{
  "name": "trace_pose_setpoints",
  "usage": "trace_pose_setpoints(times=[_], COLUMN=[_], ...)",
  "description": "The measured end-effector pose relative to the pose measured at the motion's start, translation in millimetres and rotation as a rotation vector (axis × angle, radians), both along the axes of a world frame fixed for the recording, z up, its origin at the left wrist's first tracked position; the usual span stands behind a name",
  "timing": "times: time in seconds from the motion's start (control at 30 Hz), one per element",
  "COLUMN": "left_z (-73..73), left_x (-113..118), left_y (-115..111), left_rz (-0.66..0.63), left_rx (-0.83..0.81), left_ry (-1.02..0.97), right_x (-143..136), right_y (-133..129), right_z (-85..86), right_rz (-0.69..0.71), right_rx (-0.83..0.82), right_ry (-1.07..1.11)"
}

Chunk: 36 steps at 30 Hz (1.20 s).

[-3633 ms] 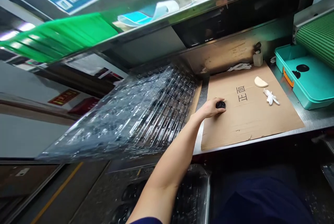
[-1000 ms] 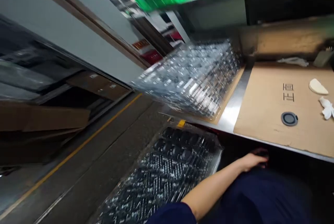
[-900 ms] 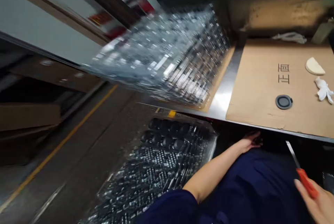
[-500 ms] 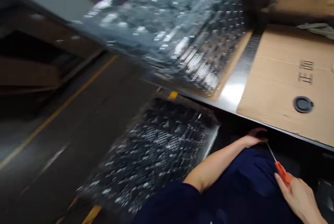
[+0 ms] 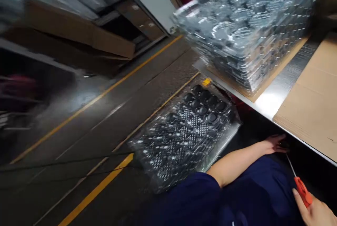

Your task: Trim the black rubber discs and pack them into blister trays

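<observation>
My right hand (image 5: 317,212) is closed around the orange handle of a screwdriver (image 5: 302,191) at the lower right. Its thin metal shaft points up toward my left hand (image 5: 276,144), which is in the dark gap below the table edge. The fingers of my left hand are partly in shadow, and whether they hold anything is hard to make out. Left of my forearm lies a clear plastic tray (image 5: 168,152) with round black parts (image 5: 203,110) in several of its pockets.
A tall stack of clear trays (image 5: 250,22) stands on the metal table (image 5: 273,96), beside flat cardboard (image 5: 310,103). Yellow lines cross the floor (image 5: 105,113) at left. An open cardboard box (image 5: 79,25) is at the upper left.
The view has swung left, so the trays, table and both hands appear farther right. The round black piece on the cardboard is out of view. My right hand still grips the screwdriver.
</observation>
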<state>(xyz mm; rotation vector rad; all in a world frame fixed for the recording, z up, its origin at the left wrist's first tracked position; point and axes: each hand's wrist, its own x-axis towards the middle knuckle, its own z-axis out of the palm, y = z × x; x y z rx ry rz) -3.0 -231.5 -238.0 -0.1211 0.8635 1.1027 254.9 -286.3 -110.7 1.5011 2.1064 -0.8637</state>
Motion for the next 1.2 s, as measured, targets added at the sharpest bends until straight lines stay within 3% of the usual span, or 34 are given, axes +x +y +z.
trace_pose_setpoints(times=[0.1,0.2,0.37,0.5,0.57,0.7,0.87,0.97,1.07,1.13,1.2], left_z=[3.1,5.3,8.4,8.1,7.1,7.0,10.4,12.2,16.0,19.5,23.8], left_x=[-6.3,-4.1,8.9,10.7,8.4,1.4,-10.8,-18.8,-22.6,-22.0,-19.8], left_y=[-2.7,-9.9,-27.5,-34.7,-34.0,-32.8,-38.3,-38.1,-39.6,-42.0,-43.4], left_rz=[0.041,-0.071,-0.271,-0.336,-0.301,-0.245,-0.302,-0.366,-0.468,-0.504,-0.535], left_rx=[-0.063,0.009,0.283,0.419,0.378,0.200,0.055,-0.028,-0.027,0.008,0.040], left_ry=[-0.047,0.017,0.414,0.642,0.614,0.295,0.128,0.129,0.130,0.131,0.132], right_x=[-25.0,-39.7,-43.4,-42.0,-42.3,-49.8,-54.1,-22.0,34.9,73.6,105.0], right_y=[-13.5,-19.9,-18.8,-20.2,-23.8,-37.8,-59.1,-73.9,-91.3,-92.4,-77.0], right_z=[19.7,34.8,49.2,47.2,44.0,40.5,38.8,35.1,32.2,31.1,30.5], right_rz=[0.016,0.009,-0.036,-0.042,-0.036,-0.027,-0.108,-0.400,-0.996,-1.389,-1.595], right_rx=[0.022,-0.008,-0.033,-0.031,-0.028,-0.002,0.034,0.077,0.198,0.416,0.769], right_ry=[-0.099,-0.166,-0.198,-0.196,-0.190,-0.176,-0.121,-0.036,0.078,0.222,0.513])
